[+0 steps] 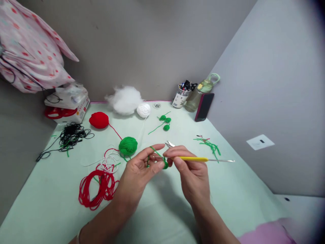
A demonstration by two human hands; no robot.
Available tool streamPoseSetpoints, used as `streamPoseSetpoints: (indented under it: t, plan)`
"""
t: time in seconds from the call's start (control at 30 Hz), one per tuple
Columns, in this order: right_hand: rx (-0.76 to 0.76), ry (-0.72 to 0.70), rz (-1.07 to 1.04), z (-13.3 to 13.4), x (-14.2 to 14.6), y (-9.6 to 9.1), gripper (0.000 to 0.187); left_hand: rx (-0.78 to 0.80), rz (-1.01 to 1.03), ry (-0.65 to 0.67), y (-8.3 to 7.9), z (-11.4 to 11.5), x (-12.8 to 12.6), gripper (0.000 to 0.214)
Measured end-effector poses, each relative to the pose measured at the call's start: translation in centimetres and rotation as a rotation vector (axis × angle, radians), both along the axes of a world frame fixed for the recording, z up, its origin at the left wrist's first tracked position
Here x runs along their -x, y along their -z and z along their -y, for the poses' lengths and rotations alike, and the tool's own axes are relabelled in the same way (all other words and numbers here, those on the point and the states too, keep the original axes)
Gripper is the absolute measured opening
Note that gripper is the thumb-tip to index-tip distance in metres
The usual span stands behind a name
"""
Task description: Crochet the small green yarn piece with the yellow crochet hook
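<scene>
My right hand (194,171) grips a crochet hook (194,159) with a yellow handle, its bare metal end pointing right. The hook's other end reaches left to a small green crochet piece (165,165), which my left hand (139,169) pinches between thumb and fingers. Green yarn loops over the raised left index finger. Just left of that hand sits a green yarn ball (128,146). Behind my right fingers, the metal tips of a tool, apparently scissors (170,144), show; the rest is hidden. Several small green crocheted balls (166,127) lie farther back.
Red yarn loops (98,189), tangled black yarn (72,135) and a red yarn ball (99,120) lie left. White stuffing (125,100) and a white yarn ball (143,110) sit behind. A pen cup (180,96), bottle (194,100), phone (204,107) and green scraps (210,145) are right.
</scene>
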State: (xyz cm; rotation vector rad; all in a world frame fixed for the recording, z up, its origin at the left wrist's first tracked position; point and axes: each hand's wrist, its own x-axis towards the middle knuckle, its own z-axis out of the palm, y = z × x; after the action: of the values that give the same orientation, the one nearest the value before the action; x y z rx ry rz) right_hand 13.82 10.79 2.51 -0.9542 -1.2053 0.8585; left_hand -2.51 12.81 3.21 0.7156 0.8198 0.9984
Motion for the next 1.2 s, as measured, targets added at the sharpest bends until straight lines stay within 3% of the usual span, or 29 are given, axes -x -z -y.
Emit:
streamPoseSetpoints:
  t: [0.27, 0.53, 1.03, 1.2]
  plan:
    - [0.158, -0.014, -0.194, -0.1, -0.3, 0.2, 0.017, -0.029, -0.048, 0.041, 0.0, -0.1, 0.2, 0.033]
    - [0.153, -0.050, -0.284, -0.2, -0.1, -0.3, 0.021, -0.038, -0.073, 0.030, -0.6, -0.2, 0.3, 0.029]
    - [-0.193, 0.048, 0.256, 1.3, -0.2, -0.3, 0.024, -0.187, -0.294, -0.073, -0.1, 0.0, 0.5, 0.029]
    - [-0.212, 0.078, 0.219, 1.4, 0.0, -0.2, 0.026, -0.185, -0.289, -0.057, -0.1, 0.0, 0.7, 0.029]
